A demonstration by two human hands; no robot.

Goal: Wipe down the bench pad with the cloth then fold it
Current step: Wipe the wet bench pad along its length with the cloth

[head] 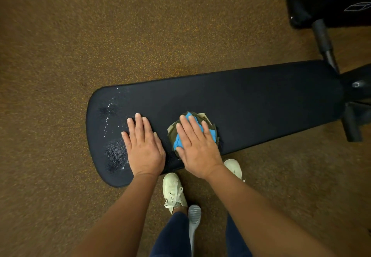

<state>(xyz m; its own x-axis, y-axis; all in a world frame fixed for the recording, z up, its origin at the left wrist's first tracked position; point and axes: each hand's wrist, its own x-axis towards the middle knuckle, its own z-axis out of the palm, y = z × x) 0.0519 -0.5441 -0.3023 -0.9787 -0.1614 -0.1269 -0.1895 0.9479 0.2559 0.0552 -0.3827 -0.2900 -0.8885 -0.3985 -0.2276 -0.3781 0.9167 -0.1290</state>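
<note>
Speckled brown floor [100, 36] under a black bench pad [251, 100]. Near its front edge, the left hand [144, 148] lies flat, fingers straight; the right hand [197, 146], fingers straight, presses a bunched cloth [209, 124].

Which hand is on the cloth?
The right hand presses flat on the cloth; the left hand rests on the bare bench pad.
</note>
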